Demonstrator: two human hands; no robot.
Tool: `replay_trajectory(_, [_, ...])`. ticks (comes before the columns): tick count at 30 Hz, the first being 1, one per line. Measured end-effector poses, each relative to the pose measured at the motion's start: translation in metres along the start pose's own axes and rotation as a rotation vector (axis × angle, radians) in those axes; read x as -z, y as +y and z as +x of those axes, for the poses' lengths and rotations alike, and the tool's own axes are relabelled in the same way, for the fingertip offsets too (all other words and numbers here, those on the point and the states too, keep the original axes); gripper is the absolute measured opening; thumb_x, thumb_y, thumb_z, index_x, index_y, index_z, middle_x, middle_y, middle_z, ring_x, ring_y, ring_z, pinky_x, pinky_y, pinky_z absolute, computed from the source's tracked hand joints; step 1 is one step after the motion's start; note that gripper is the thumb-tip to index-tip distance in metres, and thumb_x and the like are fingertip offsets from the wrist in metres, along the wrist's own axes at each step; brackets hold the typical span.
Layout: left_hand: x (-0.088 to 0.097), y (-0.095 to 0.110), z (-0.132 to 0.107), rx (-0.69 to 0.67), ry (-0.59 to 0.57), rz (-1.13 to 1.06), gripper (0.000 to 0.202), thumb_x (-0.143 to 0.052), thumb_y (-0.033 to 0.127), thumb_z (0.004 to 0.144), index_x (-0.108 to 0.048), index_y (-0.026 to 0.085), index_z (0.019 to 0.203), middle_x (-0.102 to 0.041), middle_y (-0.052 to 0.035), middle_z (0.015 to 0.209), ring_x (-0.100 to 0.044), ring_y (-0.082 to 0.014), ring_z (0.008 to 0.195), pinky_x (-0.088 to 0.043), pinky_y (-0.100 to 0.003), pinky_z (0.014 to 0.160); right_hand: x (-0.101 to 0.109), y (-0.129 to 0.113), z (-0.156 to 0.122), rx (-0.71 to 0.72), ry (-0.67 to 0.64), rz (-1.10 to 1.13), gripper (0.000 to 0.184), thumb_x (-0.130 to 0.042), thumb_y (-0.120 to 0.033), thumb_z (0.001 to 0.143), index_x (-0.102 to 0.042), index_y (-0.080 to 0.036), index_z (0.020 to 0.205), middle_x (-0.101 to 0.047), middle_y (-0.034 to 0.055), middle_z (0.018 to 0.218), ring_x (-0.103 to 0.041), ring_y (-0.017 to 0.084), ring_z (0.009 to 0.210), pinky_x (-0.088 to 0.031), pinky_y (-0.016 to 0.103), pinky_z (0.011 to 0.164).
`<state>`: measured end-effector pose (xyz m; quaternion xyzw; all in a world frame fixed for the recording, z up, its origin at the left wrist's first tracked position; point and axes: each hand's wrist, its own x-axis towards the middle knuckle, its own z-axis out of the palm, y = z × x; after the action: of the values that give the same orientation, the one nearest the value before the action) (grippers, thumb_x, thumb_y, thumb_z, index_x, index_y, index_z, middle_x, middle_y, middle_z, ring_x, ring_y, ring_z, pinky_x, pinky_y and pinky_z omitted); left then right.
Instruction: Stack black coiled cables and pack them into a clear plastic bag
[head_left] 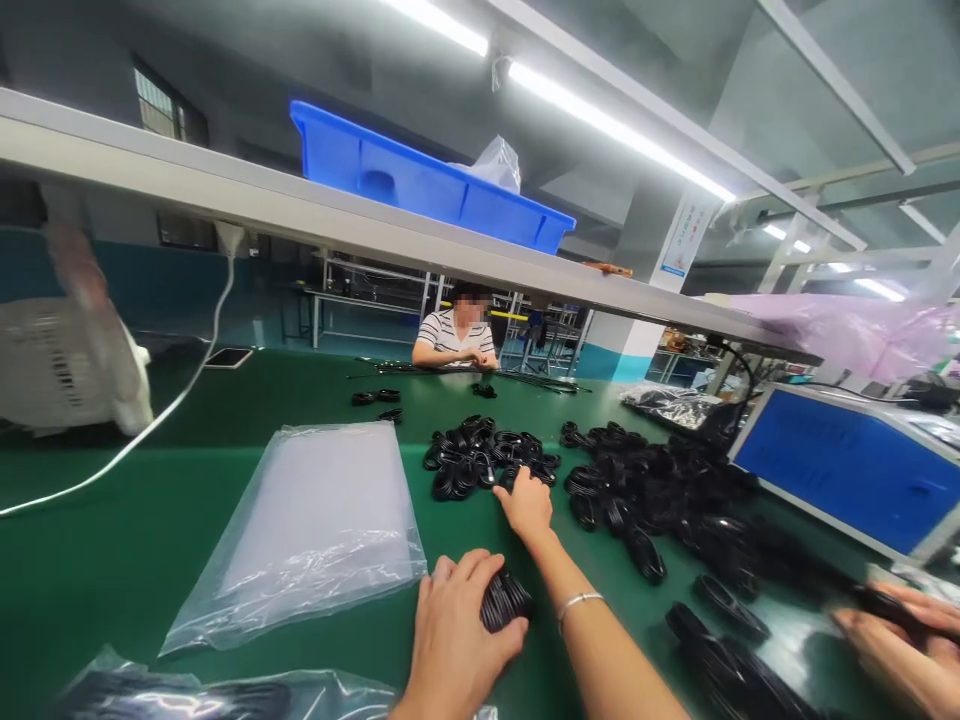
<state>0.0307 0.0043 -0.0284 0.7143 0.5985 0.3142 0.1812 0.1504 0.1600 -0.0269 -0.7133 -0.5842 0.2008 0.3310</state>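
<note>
My left hand (457, 630) is wrapped round a bundle of coiled black cable (506, 600), resting low over the green tabletop. Farther forward, my right hand (529, 505), with a silver bangle on the wrist, reaches to the near edge of a small pile of coiled black cables (469, 460). Its fingers are bent down over one coil there, and the fingertips are partly hidden. Left of my hands lies a clear plastic bag holding a stack of flat, whitish sheets or bags (322, 510).
A larger heap of black cable coils (652, 480) lies to the right. A co-worker's hands (907, 630) hold a black cable at the right edge. Another person (457, 335) sits opposite. A shelf (420, 235) with a blue bin (420, 180) crosses overhead; a fan (67, 360) stands left.
</note>
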Motion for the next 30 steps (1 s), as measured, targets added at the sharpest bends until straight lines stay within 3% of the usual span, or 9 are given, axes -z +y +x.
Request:
replay_trajectory(2, [0.0, -0.001, 0.0, 0.019, -0.009, -0.012, 0.049, -0.064, 0.037, 0.063, -0.058, 0.033, 0.112, -0.057, 0.0049, 0.121, -0.046, -0.0287, 0.103, -0.034, -0.042, 0.088, -0.006, -0.002, 0.002, -0.004, -0.017, 0.076, 0.037, -0.06, -0.021, 0.071, -0.045, -0.013, 0.105, -0.047, 0.0252, 0.121, -0.033, 0.037, 0.123, -0.028, 0.05, 0.094])
replay_trajectory(6, [0.001, -0.001, 0.0, 0.034, -0.011, -0.027, 0.05, -0.064, 0.037, 0.063, -0.058, 0.033, 0.113, -0.057, 0.0044, 0.123, -0.045, -0.0298, 0.105, -0.033, -0.043, 0.09, 0.016, 0.012, -0.012, 0.011, -0.212, 0.325, 0.033, -0.059, -0.034, 0.072, -0.048, -0.017, 0.098, -0.06, 0.0137, 0.1, -0.054, 0.028, 0.103, -0.044, 0.04, 0.082])
replay_trajectory(9, [0.002, 0.0, -0.001, 0.003, 0.002, -0.025, 0.048, -0.062, 0.038, 0.064, -0.058, 0.032, 0.112, -0.058, 0.0031, 0.121, -0.047, -0.0286, 0.102, -0.035, -0.041, 0.086, 0.048, 0.03, -0.044, 0.043, -0.397, 0.497, 0.036, -0.059, -0.043, 0.071, -0.05, -0.018, 0.096, -0.063, 0.0073, 0.091, -0.061, 0.021, 0.09, -0.048, 0.033, 0.076])
replay_trajectory(14, [0.001, 0.0, 0.001, -0.038, 0.024, -0.007, 0.045, -0.06, 0.036, 0.066, -0.058, 0.031, 0.112, -0.059, 0.0025, 0.119, -0.046, -0.0261, 0.103, -0.035, -0.039, 0.086, 0.081, 0.047, -0.104, -0.003, -0.595, 0.787, 0.036, -0.069, -0.038, 0.067, -0.055, -0.02, 0.095, -0.062, 0.0003, 0.077, -0.059, 0.015, 0.075, -0.045, 0.028, 0.075])
replay_trajectory(18, [0.0, -0.001, 0.002, -0.063, 0.024, 0.013, 0.046, -0.061, 0.036, 0.067, -0.058, 0.028, 0.112, -0.056, 0.0014, 0.124, -0.043, -0.0261, 0.11, -0.034, -0.038, 0.09, 0.083, 0.053, -0.125, -0.057, -0.515, 0.829, 0.034, -0.071, -0.04, 0.065, -0.056, -0.02, 0.088, -0.059, -0.0012, 0.072, -0.056, 0.014, 0.07, -0.041, 0.026, 0.069])
replay_trajectory(23, [0.0, -0.001, 0.003, -0.092, 0.023, 0.028, 0.046, -0.061, 0.035, 0.068, -0.057, 0.028, 0.113, -0.058, 0.0017, 0.122, -0.045, -0.0245, 0.109, -0.035, -0.037, 0.089, 0.076, 0.056, -0.123, 0.04, -0.41, 0.714, 0.03, -0.07, -0.041, 0.065, -0.056, -0.018, 0.078, -0.049, -0.0052, 0.057, -0.047, 0.011, 0.06, -0.035, 0.023, 0.059])
replay_trajectory(30, [0.0, 0.0, 0.003, -0.095, 0.03, 0.034, 0.044, -0.061, 0.033, 0.069, -0.056, 0.028, 0.112, -0.058, 0.0023, 0.12, -0.047, -0.0243, 0.106, -0.037, -0.037, 0.087, 0.083, 0.053, -0.123, 0.018, -0.445, 0.794, 0.032, -0.066, -0.047, 0.069, -0.06, -0.017, 0.077, -0.059, 0.0016, 0.074, -0.056, 0.016, 0.074, -0.042, 0.029, 0.074])
